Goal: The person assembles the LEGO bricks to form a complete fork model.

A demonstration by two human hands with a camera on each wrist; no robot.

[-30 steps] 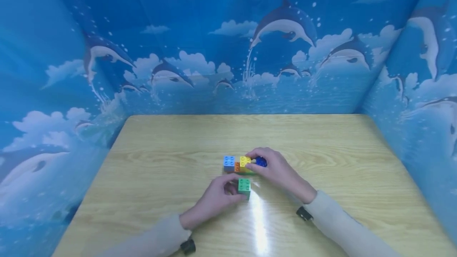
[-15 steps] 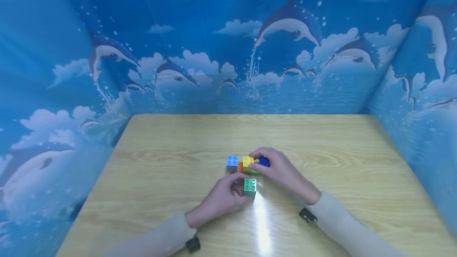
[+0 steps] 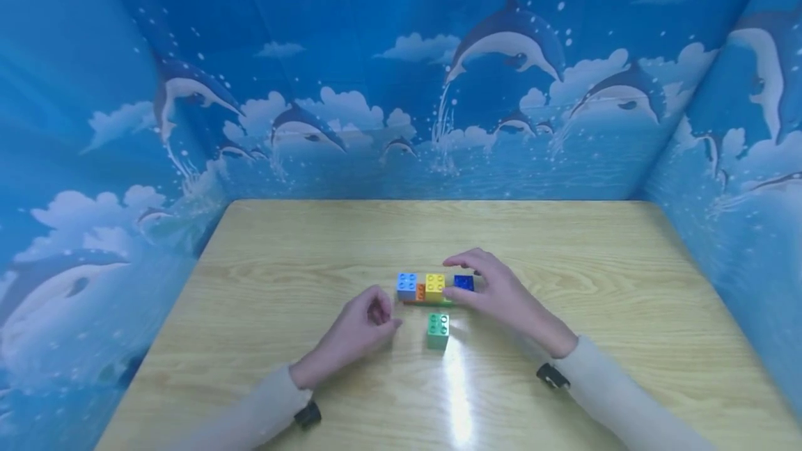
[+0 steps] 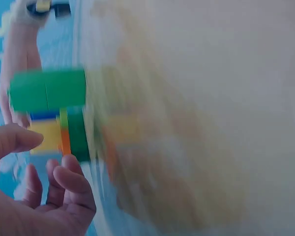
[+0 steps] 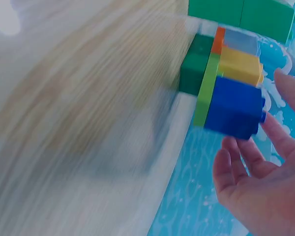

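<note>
fingers [image 3: 462,257] of right hand [image 3: 501,294] loosely spread and cupped round the dark blue square plastic brick [image 3: 464,282], just touching or barely off it, gripping nothing firmly. blue brick at the right end of a row with yellow square plastic brick [image 3: 435,283] and light blue square plastic brick [image 3: 406,283]. fingers of left hand [image 3: 357,329] loosely curled, empty, left of the loose green square plastic brick [image 3: 438,326], apart from it. green brick just in front of the row, on the pale wooden surface [image 3: 313,256].
</note>
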